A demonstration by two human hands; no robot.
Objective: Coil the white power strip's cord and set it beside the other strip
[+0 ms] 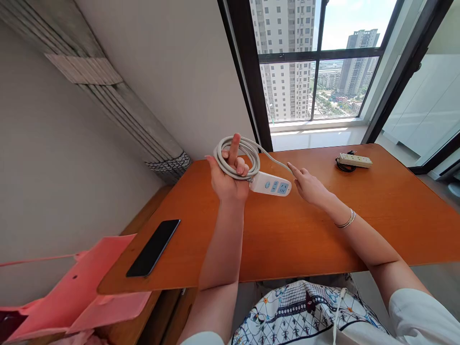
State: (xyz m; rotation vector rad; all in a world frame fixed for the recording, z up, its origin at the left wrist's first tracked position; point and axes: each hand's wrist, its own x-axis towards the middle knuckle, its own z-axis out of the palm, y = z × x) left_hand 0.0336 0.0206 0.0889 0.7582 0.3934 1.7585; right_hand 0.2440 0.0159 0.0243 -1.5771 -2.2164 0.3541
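In the head view, a white power strip point(270, 184) is held up above the wooden table point(294, 230), its body jutting out to the right of the left hand point(228, 179). Its grey cable point(237, 155) is wound into a loose coil around that hand; the index finger is raised straight up through the loops while the other fingers are curled shut around the strands and the strip's near end. The right hand point(309, 188) is seen just right of the strip, fingers spread and slightly bent, the forefinger pointing toward the cable's free run, which it seems to touch or nearly touch; contact cannot be told for certain.

The strip is judged to be light and rigid, a smooth plastic bar with blue socket faces, likely a little slippery. The cable is judged pliant yet springy, rubbery in finish, prone to uncoil if released. A firm hold is best taken across the bundled loops or around the bar's middle.

Further along the table to the right, a second strip point(355, 159) with a dark cord lies flat. To the left, near the table's edge, a black phone point(154, 247) rests, and beyond that edge a pink bag point(72, 292) is seen.
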